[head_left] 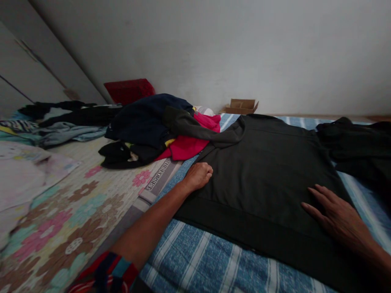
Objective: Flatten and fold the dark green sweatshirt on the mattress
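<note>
A dark grey long-sleeved top (259, 175) lies spread out with its hem towards me, and small wrinkles run across its body. One sleeve (210, 132) stretches left over a heap of clothes. At the top's left side edge, my left hand (198, 176) is closed, its curled fingers gripping the fabric there. My right hand (334, 209) lies on the right part of the top, palm down, with fingers stretched out and holding nothing. The other sleeve cannot be made out clearly.
Under the top is a blue striped sheet (195, 256); a floral sheet (73, 244) lies to the left. Navy clothes (146, 118) and a pink garment (189, 147) are heaped nearby. Black clothing (360, 142) lies right. A cardboard box (241, 106) stands by the wall.
</note>
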Motion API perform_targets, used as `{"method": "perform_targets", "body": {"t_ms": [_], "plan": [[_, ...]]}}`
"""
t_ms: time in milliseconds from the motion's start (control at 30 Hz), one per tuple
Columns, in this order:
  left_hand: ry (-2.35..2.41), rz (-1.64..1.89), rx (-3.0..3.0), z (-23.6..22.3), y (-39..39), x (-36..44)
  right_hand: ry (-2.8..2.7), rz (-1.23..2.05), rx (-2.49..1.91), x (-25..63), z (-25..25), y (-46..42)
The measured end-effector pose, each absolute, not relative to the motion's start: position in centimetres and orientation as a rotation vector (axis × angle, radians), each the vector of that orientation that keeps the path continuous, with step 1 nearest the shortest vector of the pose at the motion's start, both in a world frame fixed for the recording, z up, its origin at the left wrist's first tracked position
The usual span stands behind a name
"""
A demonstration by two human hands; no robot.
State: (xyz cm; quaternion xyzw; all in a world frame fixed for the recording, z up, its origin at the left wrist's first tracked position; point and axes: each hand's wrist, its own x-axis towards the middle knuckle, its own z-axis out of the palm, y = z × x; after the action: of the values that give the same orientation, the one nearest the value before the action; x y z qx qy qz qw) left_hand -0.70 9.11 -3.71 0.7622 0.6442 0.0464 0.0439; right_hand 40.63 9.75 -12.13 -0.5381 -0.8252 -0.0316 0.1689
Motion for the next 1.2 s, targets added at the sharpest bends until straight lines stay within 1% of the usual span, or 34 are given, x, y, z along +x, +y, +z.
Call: {"method": "perform_targets", "body": {"t_ms": [200,467,767,900,967,1100,1200], "plan": [[2.016,-0.004,2.334,-3.3,9.0,-0.2,-2.364,-0.049,-1.538,40.9,-12.7,9.9],[1.994,-0.371,2.477,-2.5,9.7,1.3,-2.359,-0.018,-1.541,40.8,-12.3,9.8],[1.857,-0.552,2.580,-2.0,9.9,2.2,-2.362,-0.008,-1.510,40.8,-12.3,9.8],[1.885,-0.478,2.534,-1.9,10.1,1.1,-2.346,-0.049,-1.502,40.8,-12.6,9.9],[1.872,-0.354,2.484,-1.8,9.9,0.2,-2.350,-0.061,-1.491,40.9,-12.6,9.9],[1.705,0.025,2.280,-1.0,8.1,-1.3,-2.354,-0.066,-1.473,40.9,-12.7,9.8],[1.548,0.128,2.041,0.2,5.1,-1.8,-2.342,-0.052,-1.491,41.0,-12.8,9.9]]}}
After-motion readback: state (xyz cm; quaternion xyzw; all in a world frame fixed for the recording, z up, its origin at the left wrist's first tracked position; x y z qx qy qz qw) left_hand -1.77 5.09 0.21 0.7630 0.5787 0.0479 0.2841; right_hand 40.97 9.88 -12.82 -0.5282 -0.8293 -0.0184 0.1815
